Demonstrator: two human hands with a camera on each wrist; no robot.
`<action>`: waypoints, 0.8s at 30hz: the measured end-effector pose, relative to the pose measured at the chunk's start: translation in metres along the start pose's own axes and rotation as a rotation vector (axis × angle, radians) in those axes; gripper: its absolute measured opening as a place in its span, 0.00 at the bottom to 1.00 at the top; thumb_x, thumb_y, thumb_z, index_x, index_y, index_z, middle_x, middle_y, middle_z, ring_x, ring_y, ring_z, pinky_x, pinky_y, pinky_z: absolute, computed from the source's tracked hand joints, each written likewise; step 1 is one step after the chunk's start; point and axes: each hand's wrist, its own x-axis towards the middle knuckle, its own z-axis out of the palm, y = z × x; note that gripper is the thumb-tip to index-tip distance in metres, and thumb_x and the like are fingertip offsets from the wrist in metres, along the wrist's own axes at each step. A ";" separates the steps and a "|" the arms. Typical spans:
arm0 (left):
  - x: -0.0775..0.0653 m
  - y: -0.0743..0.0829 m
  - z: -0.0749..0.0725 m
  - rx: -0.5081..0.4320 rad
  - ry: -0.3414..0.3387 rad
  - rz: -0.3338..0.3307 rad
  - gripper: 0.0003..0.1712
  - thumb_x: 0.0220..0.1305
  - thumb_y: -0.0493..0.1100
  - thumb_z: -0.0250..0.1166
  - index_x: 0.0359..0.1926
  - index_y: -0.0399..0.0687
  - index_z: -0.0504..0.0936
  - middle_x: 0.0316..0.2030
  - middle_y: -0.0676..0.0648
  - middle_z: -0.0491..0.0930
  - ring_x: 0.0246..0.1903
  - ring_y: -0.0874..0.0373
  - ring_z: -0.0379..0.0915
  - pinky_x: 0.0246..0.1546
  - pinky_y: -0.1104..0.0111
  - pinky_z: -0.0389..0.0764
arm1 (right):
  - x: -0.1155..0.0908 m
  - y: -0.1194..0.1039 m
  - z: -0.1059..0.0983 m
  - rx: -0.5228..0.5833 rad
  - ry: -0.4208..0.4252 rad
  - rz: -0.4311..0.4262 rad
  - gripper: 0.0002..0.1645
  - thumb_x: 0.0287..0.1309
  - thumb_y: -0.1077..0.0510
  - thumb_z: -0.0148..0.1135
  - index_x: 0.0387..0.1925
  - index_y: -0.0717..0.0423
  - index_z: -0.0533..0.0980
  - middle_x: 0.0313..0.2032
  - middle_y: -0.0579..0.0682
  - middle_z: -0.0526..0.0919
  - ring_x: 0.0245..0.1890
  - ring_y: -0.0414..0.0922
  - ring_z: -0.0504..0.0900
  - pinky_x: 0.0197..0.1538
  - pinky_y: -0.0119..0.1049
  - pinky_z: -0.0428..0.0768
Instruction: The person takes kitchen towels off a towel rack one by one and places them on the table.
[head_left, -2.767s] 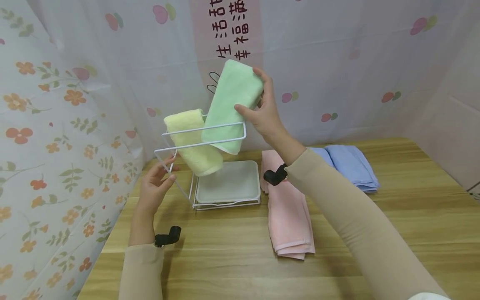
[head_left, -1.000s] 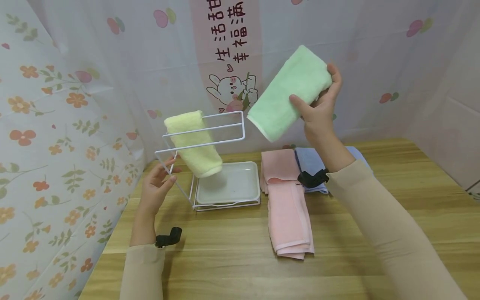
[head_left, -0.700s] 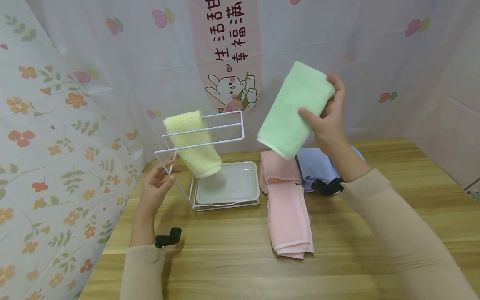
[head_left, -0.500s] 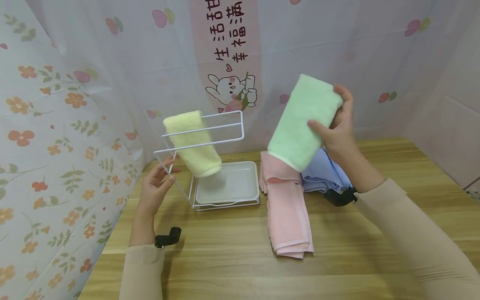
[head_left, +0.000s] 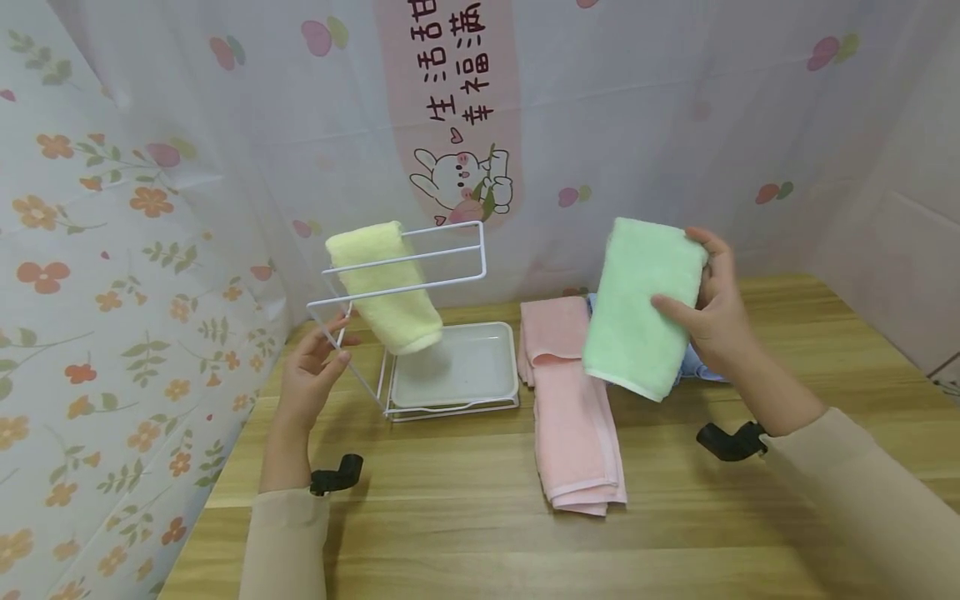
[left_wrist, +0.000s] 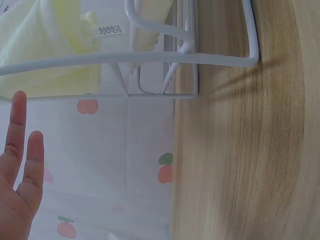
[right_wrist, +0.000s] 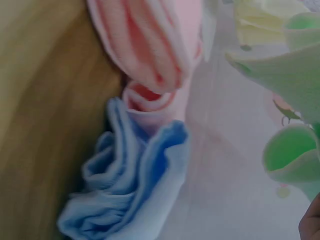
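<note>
My right hand (head_left: 723, 312) grips a folded light green towel (head_left: 637, 308), thumb in front and fingers behind, above the back right of the table. The towel hangs slightly tilted and hides much of the blue towels (right_wrist: 135, 180). At the left, my left hand (head_left: 307, 367) holds the side uprights of a white wire rack (head_left: 397, 290); in the left wrist view two fingers (left_wrist: 17, 120) show straight, one tip at a wire. A pale yellow towel (head_left: 390, 287) leans in the rack's top. A folded pink towel (head_left: 573, 417) lies right of the rack.
A shallow off-white tray (head_left: 457, 362) sits in the rack's base. The wooden table (head_left: 420, 517) ends against a printed curtain (head_left: 637, 100) behind, with a floral one (head_left: 112, 275) along the left.
My right hand has lifted the green towel out of the rack's top, carried it right, and lowered it in front of the blue towels. My left hand has stayed at the rack.
</note>
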 end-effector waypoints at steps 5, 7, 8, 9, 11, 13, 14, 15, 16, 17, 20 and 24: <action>0.000 0.001 0.000 0.024 0.005 -0.022 0.25 0.67 0.25 0.56 0.63 0.43 0.75 0.67 0.57 0.72 0.53 0.60 0.78 0.56 0.73 0.76 | -0.016 0.001 -0.007 -0.100 -0.052 0.048 0.49 0.60 0.80 0.53 0.72 0.42 0.49 0.60 0.46 0.63 0.52 0.43 0.71 0.40 0.29 0.85; 0.000 0.001 0.000 0.027 0.004 -0.034 0.25 0.67 0.25 0.56 0.62 0.45 0.76 0.67 0.60 0.71 0.53 0.62 0.77 0.56 0.73 0.75 | -0.022 0.001 -0.010 -0.126 -0.070 0.062 0.49 0.60 0.80 0.54 0.72 0.42 0.49 0.58 0.47 0.64 0.50 0.41 0.74 0.37 0.31 0.86; 0.000 0.001 0.000 0.023 0.004 -0.036 0.26 0.67 0.25 0.56 0.62 0.46 0.76 0.67 0.60 0.71 0.53 0.62 0.77 0.56 0.72 0.75 | -0.024 0.001 -0.011 -0.136 -0.083 0.070 0.49 0.60 0.79 0.54 0.73 0.42 0.49 0.58 0.47 0.65 0.48 0.40 0.76 0.36 0.32 0.86; 0.000 0.001 0.000 0.021 0.003 -0.037 0.26 0.67 0.24 0.55 0.62 0.46 0.76 0.67 0.61 0.71 0.53 0.62 0.77 0.56 0.72 0.74 | -0.026 0.000 -0.012 -0.147 -0.096 0.079 0.49 0.60 0.79 0.54 0.73 0.42 0.48 0.57 0.47 0.66 0.47 0.39 0.77 0.35 0.33 0.87; 0.000 0.002 0.000 0.018 0.003 -0.036 0.26 0.66 0.24 0.55 0.62 0.47 0.76 0.66 0.61 0.71 0.53 0.61 0.77 0.57 0.71 0.74 | -0.031 0.000 -0.015 -0.174 -0.125 0.102 0.49 0.61 0.78 0.54 0.73 0.42 0.48 0.56 0.47 0.66 0.46 0.38 0.79 0.34 0.34 0.87; 0.001 0.002 0.001 0.019 0.004 -0.035 0.26 0.66 0.24 0.55 0.62 0.47 0.76 0.66 0.61 0.71 0.54 0.59 0.77 0.57 0.70 0.73 | -0.036 0.001 -0.018 -0.202 -0.158 0.123 0.49 0.62 0.77 0.55 0.74 0.42 0.48 0.55 0.46 0.67 0.44 0.38 0.80 0.34 0.34 0.87; 0.001 0.002 0.001 0.019 0.004 -0.036 0.26 0.67 0.24 0.55 0.62 0.46 0.76 0.66 0.61 0.71 0.54 0.59 0.77 0.58 0.69 0.72 | -0.038 0.001 -0.019 -0.216 -0.176 0.131 0.49 0.62 0.77 0.55 0.74 0.43 0.47 0.55 0.46 0.67 0.44 0.37 0.80 0.33 0.35 0.87; 0.001 0.002 0.000 0.023 0.003 -0.037 0.26 0.67 0.25 0.55 0.63 0.45 0.75 0.66 0.61 0.71 0.54 0.59 0.77 0.58 0.69 0.72 | -0.040 0.003 -0.021 -0.230 -0.189 0.138 0.48 0.62 0.77 0.55 0.74 0.44 0.47 0.55 0.46 0.68 0.43 0.37 0.81 0.34 0.34 0.86; 0.002 0.002 0.000 0.027 0.003 -0.039 0.25 0.67 0.25 0.55 0.63 0.43 0.74 0.66 0.61 0.71 0.53 0.60 0.77 0.58 0.69 0.71 | -0.042 0.004 -0.022 -0.246 -0.204 0.143 0.48 0.61 0.77 0.56 0.73 0.44 0.48 0.55 0.46 0.69 0.43 0.37 0.81 0.34 0.34 0.86; 0.002 0.002 0.000 0.030 0.004 -0.041 0.25 0.67 0.25 0.55 0.64 0.41 0.73 0.66 0.61 0.71 0.53 0.61 0.77 0.59 0.68 0.71 | -0.044 0.006 -0.024 -0.260 -0.218 0.149 0.48 0.62 0.77 0.56 0.73 0.45 0.47 0.55 0.45 0.70 0.43 0.37 0.81 0.35 0.34 0.86; 0.002 0.002 -0.001 0.039 0.000 -0.041 0.25 0.67 0.26 0.55 0.65 0.33 0.69 0.67 0.61 0.70 0.53 0.62 0.77 0.59 0.69 0.71 | -0.051 0.010 -0.027 -0.295 -0.246 0.180 0.47 0.62 0.76 0.56 0.73 0.45 0.47 0.55 0.44 0.71 0.44 0.36 0.80 0.36 0.34 0.86; -0.001 0.001 -0.001 0.027 -0.002 -0.034 0.24 0.67 0.24 0.55 0.64 0.33 0.70 0.66 0.61 0.71 0.53 0.61 0.77 0.58 0.72 0.74 | -0.060 0.014 -0.027 -0.339 -0.257 0.252 0.46 0.64 0.72 0.58 0.73 0.41 0.48 0.53 0.45 0.71 0.44 0.37 0.79 0.38 0.35 0.85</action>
